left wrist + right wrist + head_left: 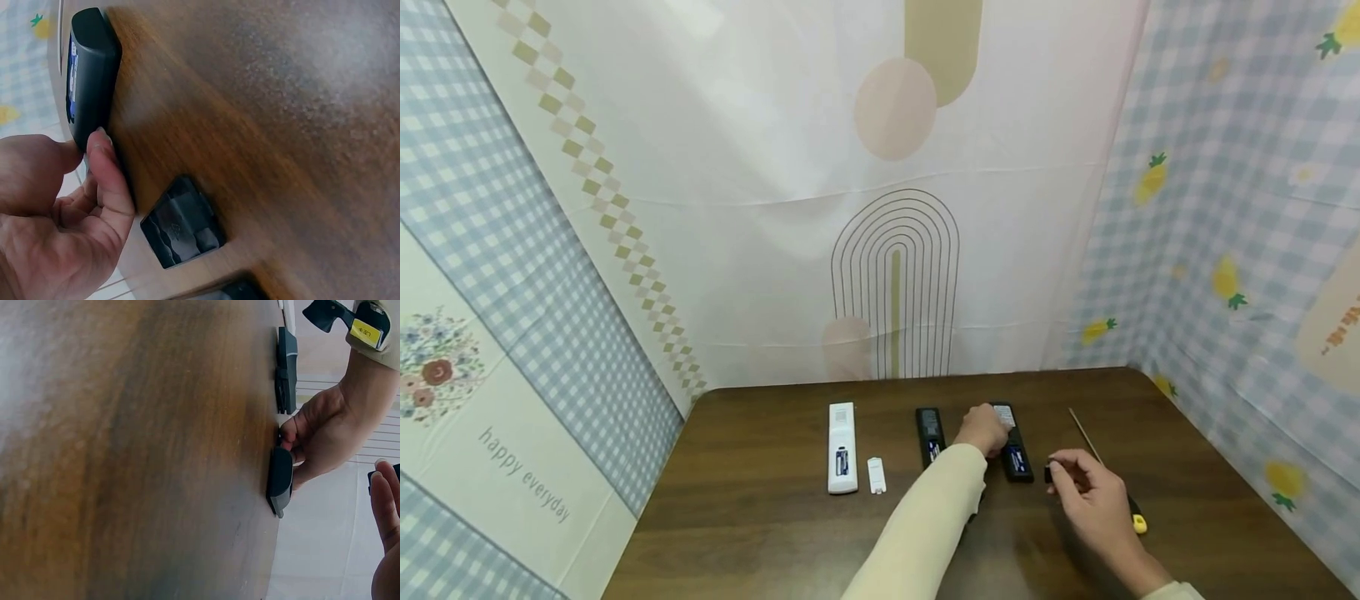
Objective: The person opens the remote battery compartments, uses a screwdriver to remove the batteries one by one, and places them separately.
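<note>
- Brown wood first: the tabletop [760, 450], with all the work spread across it.
- Behind the right hand [1090, 492], a screwdriver [1139, 523] is partly hidden.
- Over at the left, the white remote [842, 433] is left untouched, back upward.
- Now the right-hand black remote [1015, 440]: gripped along its side by the left hand [981, 429], fingers closed narrowly on the edge. The middle black remote [929, 425] is left alone beside that hand.
- A black cover [184, 225] is laid near the left hand, a white cover [877, 475] just beside the white remote; neither is fitted.
- By the right thumb and fingers a small black piece [1048, 473] is pinched, perhaps another cover.
- Batteries [842, 461] are seated in all three remotes: loading judged done, closing-up judged left.
</note>
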{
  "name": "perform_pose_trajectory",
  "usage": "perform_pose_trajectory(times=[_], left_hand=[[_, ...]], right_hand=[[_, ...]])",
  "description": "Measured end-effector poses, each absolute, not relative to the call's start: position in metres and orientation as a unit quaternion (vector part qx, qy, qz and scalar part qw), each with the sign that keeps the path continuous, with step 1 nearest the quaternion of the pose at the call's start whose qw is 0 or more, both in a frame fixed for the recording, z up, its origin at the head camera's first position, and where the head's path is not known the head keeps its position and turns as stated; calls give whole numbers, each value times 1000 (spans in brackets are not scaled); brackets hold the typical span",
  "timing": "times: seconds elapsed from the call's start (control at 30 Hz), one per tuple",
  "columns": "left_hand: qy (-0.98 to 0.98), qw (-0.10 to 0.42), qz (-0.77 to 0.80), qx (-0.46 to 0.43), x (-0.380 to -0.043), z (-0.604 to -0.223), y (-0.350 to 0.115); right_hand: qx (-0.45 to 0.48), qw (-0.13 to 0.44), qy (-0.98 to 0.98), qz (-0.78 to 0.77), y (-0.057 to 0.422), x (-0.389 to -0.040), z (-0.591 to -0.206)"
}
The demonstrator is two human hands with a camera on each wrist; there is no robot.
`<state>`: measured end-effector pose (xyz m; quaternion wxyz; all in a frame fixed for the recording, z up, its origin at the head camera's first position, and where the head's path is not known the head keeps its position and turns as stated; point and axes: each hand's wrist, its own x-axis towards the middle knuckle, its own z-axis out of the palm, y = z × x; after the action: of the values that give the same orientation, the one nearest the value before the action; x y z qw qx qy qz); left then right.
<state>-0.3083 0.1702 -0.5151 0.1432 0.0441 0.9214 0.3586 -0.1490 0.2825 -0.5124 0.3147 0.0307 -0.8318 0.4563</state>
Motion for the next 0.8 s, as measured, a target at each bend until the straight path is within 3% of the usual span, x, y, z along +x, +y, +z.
perform_pose_trajectory(times=[0.13,0.27,0.53,0.8], left_hand=[[923,146,351,60,-308,-516,167],[941,109,298,113,-307,-527,164],[939,61,287,178,-255,-490,129],[944,-54,171,277,-221,-494,47]], right_hand=[[35,314,-831,457,281,-150,-511],[26,309,-836,452,279,-151,-510],[18,306,-841,445,281,-156,-509],[24,299,-847,439,281,-157,-508]])
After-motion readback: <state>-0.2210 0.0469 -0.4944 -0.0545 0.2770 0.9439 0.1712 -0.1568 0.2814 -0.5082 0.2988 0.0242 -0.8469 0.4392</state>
